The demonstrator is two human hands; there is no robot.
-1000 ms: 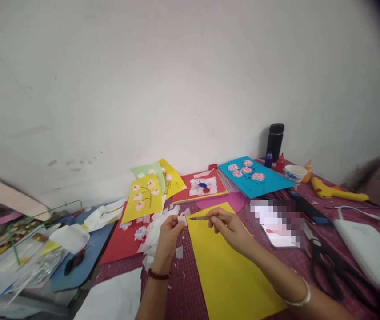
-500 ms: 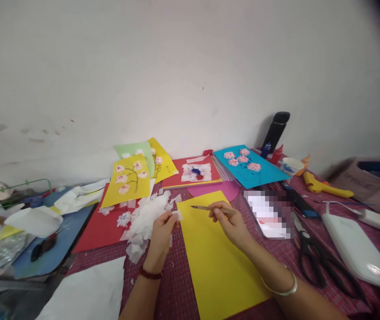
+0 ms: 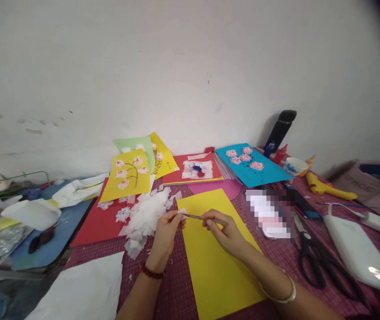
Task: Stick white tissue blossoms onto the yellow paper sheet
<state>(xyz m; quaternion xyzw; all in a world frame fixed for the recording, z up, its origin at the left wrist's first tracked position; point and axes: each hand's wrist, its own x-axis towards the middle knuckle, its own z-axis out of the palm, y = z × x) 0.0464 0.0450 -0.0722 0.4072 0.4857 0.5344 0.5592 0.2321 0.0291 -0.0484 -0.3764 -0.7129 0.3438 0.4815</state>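
Pinched in my left hand (image 3: pixel 168 229) is a small piece of white tissue paper (image 3: pixel 182 211). My right hand (image 3: pixel 225 227) grips a thin paintbrush (image 3: pixel 194 217), its tip pointing left and meeting the tissue at my left fingertips. Whether the tip presses into the paper is too small to tell. A blank yellow sheet (image 3: pixel 221 275) lies beneath my right hand. Just left of my left hand sits a pile of white tissue scraps (image 3: pixel 150 211), partly on a red sheet (image 3: pixel 91 226) with small paper flowers.
Behind are a yellow flower picture (image 3: pixel 126 175), a paint-smeared paper (image 3: pixel 197 169) and a blue flower picture (image 3: pixel 248 166). On the right lie a phone (image 3: pixel 270 218), scissors (image 3: pixel 319 260), a white power bank (image 3: pixel 359 253) and a yellow glue gun (image 3: pixel 330 189). White paper (image 3: pixel 79 289) rests front left.
The paintbrush has moved left and slightly down, so its tip now meets the tissue in my left hand. Both hands have come closer together. The camera view has shifted slightly.
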